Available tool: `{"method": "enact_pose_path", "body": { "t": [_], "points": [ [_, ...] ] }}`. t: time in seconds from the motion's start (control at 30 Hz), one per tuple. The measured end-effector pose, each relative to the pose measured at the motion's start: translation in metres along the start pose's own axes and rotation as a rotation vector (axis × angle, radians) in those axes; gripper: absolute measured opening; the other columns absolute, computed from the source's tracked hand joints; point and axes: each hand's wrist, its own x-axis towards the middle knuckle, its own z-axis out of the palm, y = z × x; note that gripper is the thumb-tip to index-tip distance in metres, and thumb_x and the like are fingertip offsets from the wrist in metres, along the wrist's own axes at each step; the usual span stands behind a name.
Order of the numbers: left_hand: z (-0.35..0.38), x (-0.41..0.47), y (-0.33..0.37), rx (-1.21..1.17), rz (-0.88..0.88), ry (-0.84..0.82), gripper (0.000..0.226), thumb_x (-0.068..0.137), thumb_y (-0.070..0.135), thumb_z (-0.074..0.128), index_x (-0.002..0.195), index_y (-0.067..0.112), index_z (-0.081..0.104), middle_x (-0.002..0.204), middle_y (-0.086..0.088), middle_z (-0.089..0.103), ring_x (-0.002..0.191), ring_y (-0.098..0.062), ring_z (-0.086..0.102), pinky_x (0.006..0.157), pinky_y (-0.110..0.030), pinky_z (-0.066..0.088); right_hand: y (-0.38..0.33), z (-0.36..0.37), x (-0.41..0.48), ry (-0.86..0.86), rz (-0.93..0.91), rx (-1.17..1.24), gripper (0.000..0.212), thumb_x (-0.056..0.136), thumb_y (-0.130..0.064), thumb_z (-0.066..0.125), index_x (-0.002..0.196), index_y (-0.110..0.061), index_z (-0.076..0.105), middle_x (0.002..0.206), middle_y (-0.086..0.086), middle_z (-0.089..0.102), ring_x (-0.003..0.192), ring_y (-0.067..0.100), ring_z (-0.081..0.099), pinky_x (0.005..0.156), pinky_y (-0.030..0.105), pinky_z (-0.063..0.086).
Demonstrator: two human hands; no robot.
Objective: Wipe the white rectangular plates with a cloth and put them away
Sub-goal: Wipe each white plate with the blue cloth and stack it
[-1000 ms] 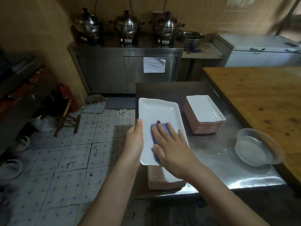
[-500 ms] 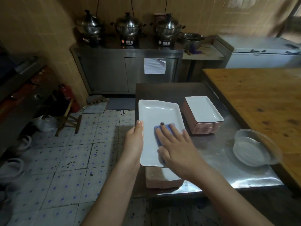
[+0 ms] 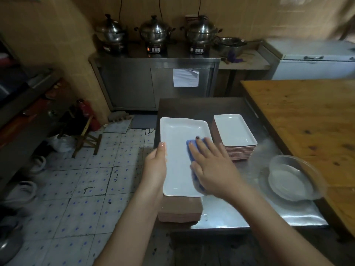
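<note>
A long white rectangular plate [image 3: 178, 139] lies over a stack of upside-down plates [image 3: 180, 210] at the near left corner of the steel table [image 3: 230, 214]. My left hand [image 3: 156, 164] grips the plate's left rim. My right hand [image 3: 213, 166] lies flat on a blue cloth [image 3: 192, 150] and presses it onto the right half of the plate; most of the cloth is hidden under the palm. A second stack of white plates [image 3: 235, 134], right side up, stands to the right of it.
A clear bowl with water [image 3: 292, 177] sits at the table's right edge, beside a wooden table [image 3: 307, 120]. Behind stands a steel cabinet [image 3: 157, 83] with three electric pots. To the left is tiled floor with a small stool [image 3: 86, 137].
My right hand with the cloth has slid a little along the plate's right half. The left hand keeps its hold on the rim, and the view has dropped slightly.
</note>
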Motion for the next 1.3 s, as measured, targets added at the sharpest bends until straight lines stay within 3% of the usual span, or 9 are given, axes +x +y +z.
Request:
{"method": "enact_pose_path", "body": {
  "t": [0.23, 0.37, 0.47, 0.57, 0.7, 0.83, 1.0, 1.2, 1.3],
  "points": [
    [0.033, -0.021, -0.019, 0.058, -0.044, -0.017, 0.026, 0.098, 0.036, 0.041, 0.088, 0.024, 0.061, 0.081, 0.005, 0.065, 0.077, -0.014, 0.063, 0.071, -0.029, 0.052, 0.008, 0.001, 0.007, 0.003, -0.003, 0.112, 0.053, 0.102, -0.038, 0.016, 0.151, -0.029, 0.0, 0.16, -0.006, -0.01, 0.145, 0.016, -0.016, 0.113, 0.038, -0.016],
    [0.04, -0.029, -0.015, 0.027, -0.051, 0.012, 0.033, 0.098, 0.036, 0.042, 0.085, 0.016, 0.064, 0.071, 0.001, 0.07, 0.06, -0.015, 0.067, 0.05, -0.021, 0.052, 0.035, -0.005, 0.007, 0.061, 0.126, 0.001, 0.053, 0.101, -0.037, 0.014, 0.152, -0.027, 0.002, 0.161, -0.002, -0.002, 0.147, 0.019, -0.01, 0.114, 0.041, -0.014],
    [0.042, -0.032, -0.013, 0.001, -0.026, 0.058, 0.033, 0.099, 0.033, 0.041, 0.088, 0.012, 0.064, 0.068, 0.001, 0.069, 0.049, -0.009, 0.065, 0.039, -0.016, 0.047, 0.031, 0.004, -0.019, 0.036, 0.065, 0.029, 0.056, 0.1, -0.037, 0.014, 0.151, -0.026, -0.004, 0.16, 0.0, -0.006, 0.146, 0.021, -0.014, 0.112, 0.039, -0.016],
    [0.044, -0.034, -0.017, 0.02, -0.034, 0.081, 0.033, 0.1, 0.034, 0.038, 0.099, 0.012, 0.063, 0.075, -0.002, 0.067, 0.057, -0.013, 0.063, 0.041, -0.016, 0.047, 0.019, 0.01, -0.028, -0.068, -0.086, 0.172, 0.056, 0.1, -0.033, 0.018, 0.151, -0.024, -0.003, 0.16, 0.002, -0.01, 0.145, 0.023, -0.016, 0.116, 0.038, -0.007],
    [0.051, -0.039, -0.022, 0.019, -0.029, 0.099, 0.034, 0.099, 0.034, 0.039, 0.1, 0.011, 0.064, 0.077, -0.003, 0.066, 0.065, -0.017, 0.063, 0.053, -0.022, 0.048, 0.029, -0.005, -0.012, -0.078, -0.092, 0.322, 0.052, 0.103, -0.034, 0.022, 0.152, -0.025, 0.007, 0.16, 0.0, -0.006, 0.146, 0.019, -0.011, 0.118, 0.034, -0.001],
    [0.053, -0.041, -0.02, -0.022, -0.007, 0.089, 0.033, 0.098, 0.035, 0.041, 0.08, 0.018, 0.063, 0.066, 0.002, 0.067, 0.046, -0.008, 0.063, 0.036, -0.014, 0.043, 0.032, -0.008, -0.014, 0.104, -0.018, 0.323, 0.053, 0.102, -0.033, 0.029, 0.151, -0.017, 0.016, 0.16, 0.004, 0.007, 0.146, 0.021, 0.007, 0.118, 0.03, 0.009],
    [0.049, -0.039, -0.024, -0.023, -0.011, 0.066, 0.034, 0.098, 0.039, 0.04, 0.088, 0.018, 0.064, 0.077, -0.002, 0.07, 0.062, -0.015, 0.067, 0.044, -0.018, 0.048, 0.026, -0.008, -0.019, 0.231, 0.13, 0.375, 0.033, 0.098, -0.026, 0.042, 0.126, -0.009, 0.051, 0.131, 0.007, 0.052, 0.119, 0.025, 0.047, 0.095, 0.028, 0.035],
    [0.036, -0.037, -0.03, -0.002, 0.01, 0.072, 0.033, 0.097, 0.04, 0.042, 0.081, 0.021, 0.064, 0.073, 0.002, 0.071, 0.062, -0.014, 0.068, 0.047, -0.021, 0.048, 0.021, -0.009, -0.019, 0.192, 0.367, 0.646, 0.047, 0.087, -0.027, 0.067, 0.129, -0.013, 0.053, 0.128, 0.003, 0.055, 0.111, 0.02, 0.053, 0.085, 0.03, 0.044],
    [0.028, -0.037, -0.033, -0.014, 0.009, 0.075, 0.032, 0.097, 0.04, 0.042, 0.08, 0.024, 0.063, 0.073, 0.009, 0.069, 0.065, -0.008, 0.067, 0.049, -0.019, 0.047, 0.017, -0.008, -0.015, 0.114, 0.428, 0.696, 0.042, 0.081, -0.029, 0.073, 0.114, -0.007, 0.059, 0.112, 0.005, 0.061, 0.086, 0.016, 0.051, 0.066, 0.025, 0.041]
  ]
}}
